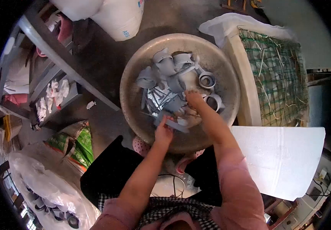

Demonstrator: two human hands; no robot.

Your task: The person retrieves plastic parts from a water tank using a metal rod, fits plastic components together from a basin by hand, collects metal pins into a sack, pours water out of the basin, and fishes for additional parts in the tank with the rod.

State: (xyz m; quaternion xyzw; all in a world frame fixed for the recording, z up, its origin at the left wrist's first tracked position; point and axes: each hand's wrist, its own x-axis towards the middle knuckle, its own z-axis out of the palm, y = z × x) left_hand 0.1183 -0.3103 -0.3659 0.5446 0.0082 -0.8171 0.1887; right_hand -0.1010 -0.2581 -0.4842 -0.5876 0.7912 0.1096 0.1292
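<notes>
Left hand: thumb and fingers are closed on a flat grey plastic piece, gripped near one end, above the near part of the basin. The piece is blurred; its exact outline cannot be read. Right hand: fingers are bent downward and drawn in towards one another over the heap, just beyond the left hand. Whether they are clamped on a part cannot be told, as the fingertips are not clearly visible.

The held piece and the loose grey pipe fittings are within a large round basin, which stands on the floor in front of the person. The fittings lie at mixed angles, mainly in the far half. One ring-ended fitting lies to the right with its bore facing up; narrow grey strips lie to the left of the hands.

Markings: a white sack beyond the basin reads "ABS" in blue letters. A further blue mark near its upper edge is cut off and illegible. A green printed bag to the left shows no lettering that can be made out.

Adjacent: green mesh in a pale-edged frame stands to the right, with a white board nearer the person.
</notes>
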